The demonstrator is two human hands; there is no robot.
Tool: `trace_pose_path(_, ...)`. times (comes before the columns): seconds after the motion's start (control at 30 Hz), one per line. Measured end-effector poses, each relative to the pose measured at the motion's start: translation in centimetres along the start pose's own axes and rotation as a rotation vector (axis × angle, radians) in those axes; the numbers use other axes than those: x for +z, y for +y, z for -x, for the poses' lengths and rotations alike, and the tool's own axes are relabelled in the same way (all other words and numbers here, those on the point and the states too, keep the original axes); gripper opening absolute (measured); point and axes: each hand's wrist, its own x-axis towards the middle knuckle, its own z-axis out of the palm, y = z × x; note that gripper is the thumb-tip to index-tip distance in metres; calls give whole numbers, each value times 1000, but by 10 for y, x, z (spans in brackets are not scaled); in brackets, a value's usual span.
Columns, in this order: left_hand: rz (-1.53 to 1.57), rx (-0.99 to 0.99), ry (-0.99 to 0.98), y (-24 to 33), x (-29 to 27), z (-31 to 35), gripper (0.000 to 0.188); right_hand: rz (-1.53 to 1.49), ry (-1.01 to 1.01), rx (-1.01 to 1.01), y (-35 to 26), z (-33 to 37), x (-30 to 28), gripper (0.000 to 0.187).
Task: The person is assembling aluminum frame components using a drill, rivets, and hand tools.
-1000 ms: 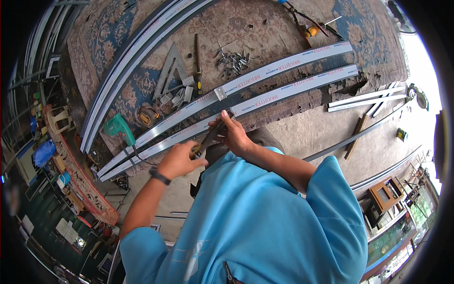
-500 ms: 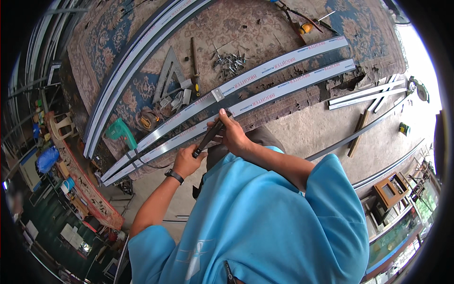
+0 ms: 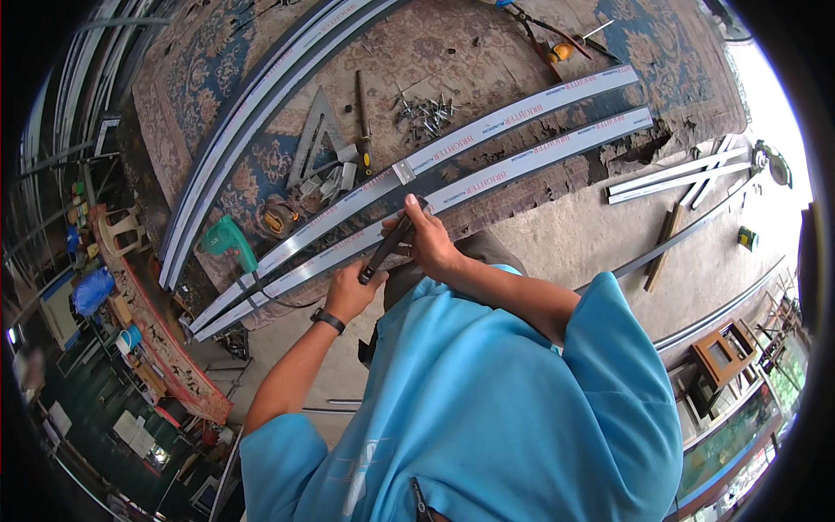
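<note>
Both my hands hold a short, dark bar-like object (image 3: 384,253) slantwise in front of my body, at the carpet-covered bench's near edge. My left hand (image 3: 351,294) is closed round its lower end. Farther up, my right hand (image 3: 428,246) grips it, with the thumb stretched along its upper end. Its exact kind is not clear. Just beyond my hands lie two long metal profiles (image 3: 522,153) with white protective film, side by side. A small silver metal piece (image 3: 403,172) sits on the farther profile.
A green power tool (image 3: 228,241), a tape measure (image 3: 280,217), a triangular square (image 3: 311,143), a screwdriver (image 3: 364,130) and a pile of screws (image 3: 428,116) lie on the carpet (image 3: 470,52). More profiles (image 3: 235,130) lie at the far left. Pliers (image 3: 537,43) rest at the back.
The view has shifted slightly, so the bench and tools appear a little farther right. My hands keep the same grip on the dark bar-like object.
</note>
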Motion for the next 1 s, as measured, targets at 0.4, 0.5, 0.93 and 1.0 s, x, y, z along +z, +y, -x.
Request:
trace_pose_path(0.4,284,-275,-461,90,-183,81,29,567,-285,-433,8,9,77,54)
trace_pose_path(0.5,314,-279,-378,93,-214,91,27,604,-301,-296,6,3,93,57)
trace_pose_path(0.93,-435,216,522,-14,-154,-76,39,1959,-426,-962,-88,-22,-48,72)
trace_pose_path(1.0,-452,52,483,-11,-130,-97,40,1959,-460,-993,-85,-31,-54,69)
